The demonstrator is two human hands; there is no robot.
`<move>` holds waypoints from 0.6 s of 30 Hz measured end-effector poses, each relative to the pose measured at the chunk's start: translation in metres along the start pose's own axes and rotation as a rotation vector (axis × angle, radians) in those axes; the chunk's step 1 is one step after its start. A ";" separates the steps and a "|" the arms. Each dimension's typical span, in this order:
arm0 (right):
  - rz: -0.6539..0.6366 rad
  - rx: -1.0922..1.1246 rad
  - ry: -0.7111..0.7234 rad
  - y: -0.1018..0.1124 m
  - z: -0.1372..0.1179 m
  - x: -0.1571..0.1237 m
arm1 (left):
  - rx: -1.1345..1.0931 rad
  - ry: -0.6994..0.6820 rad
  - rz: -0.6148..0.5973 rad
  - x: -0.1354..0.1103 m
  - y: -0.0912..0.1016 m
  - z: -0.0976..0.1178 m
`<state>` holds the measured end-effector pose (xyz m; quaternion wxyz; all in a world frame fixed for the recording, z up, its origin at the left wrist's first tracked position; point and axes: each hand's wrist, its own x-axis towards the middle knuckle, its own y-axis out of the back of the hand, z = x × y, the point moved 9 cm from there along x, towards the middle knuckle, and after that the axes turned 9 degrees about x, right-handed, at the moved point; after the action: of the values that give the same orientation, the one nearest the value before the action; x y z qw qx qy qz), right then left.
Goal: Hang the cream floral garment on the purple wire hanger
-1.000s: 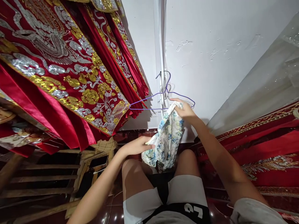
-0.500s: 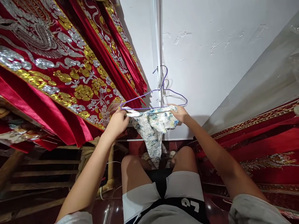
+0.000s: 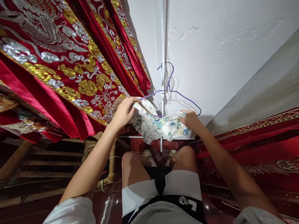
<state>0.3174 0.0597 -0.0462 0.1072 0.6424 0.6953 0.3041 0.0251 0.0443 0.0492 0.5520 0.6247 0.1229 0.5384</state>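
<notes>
A purple wire hanger [image 3: 184, 97] hangs by its hook on a narrow metal rail [image 3: 163, 46] against the white wall. A white garment with a blue, green and yellow floral print [image 3: 171, 126] is stretched between my hands at the hanger's lower bar. My left hand [image 3: 125, 112] is closed on the garment's left end, by the hanger's left shoulder, which it and the cloth partly hide. My right hand [image 3: 190, 119] pinches the garment's right part, just below the hanger's right arm. The cloth's lower part dangles above my knees.
Red cloth panels with gold and silver embroidery [image 3: 88, 79] hang on the left. Beneath them stands a bamboo frame [image 3: 112, 161]. More red embroidered cloth [image 3: 261, 149] lies along the right. My shoes [image 3: 147, 153] rest on the dark red floor.
My left hand has risen, lifting the garment's left end over the hanger's left shoulder. My right hand has shifted right and slightly down. The hanging cloth has been drawn up off the floor area.
</notes>
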 end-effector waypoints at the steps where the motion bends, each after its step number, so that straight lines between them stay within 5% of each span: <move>1: -0.032 0.036 0.004 0.002 -0.002 -0.007 | -0.018 -0.010 -0.015 0.005 -0.004 0.002; 3: 0.020 0.129 0.004 0.016 -0.004 -0.018 | -0.026 -0.020 -0.030 0.013 -0.013 0.004; 8: 0.493 0.311 -0.007 0.080 0.010 -0.036 | -0.045 -0.020 -0.044 0.016 -0.028 0.008; 10: 0.540 0.283 -0.060 0.096 0.015 -0.032 | -0.046 -0.015 -0.021 0.016 -0.026 0.008; 12: 0.414 0.274 -0.179 0.101 0.022 -0.022 | -0.020 0.011 0.059 0.016 -0.016 0.001; 16: -0.056 0.465 -0.361 0.080 0.023 -0.020 | -0.033 0.215 0.265 0.011 0.005 -0.039; 18: -0.053 0.555 -0.285 0.075 0.015 -0.024 | -0.153 0.325 0.222 0.009 -0.004 -0.056</move>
<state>0.3908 0.0397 -0.0217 0.0320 0.6647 0.7464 0.0068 -0.0146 0.0836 0.0408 0.5081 0.4955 0.0994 0.6975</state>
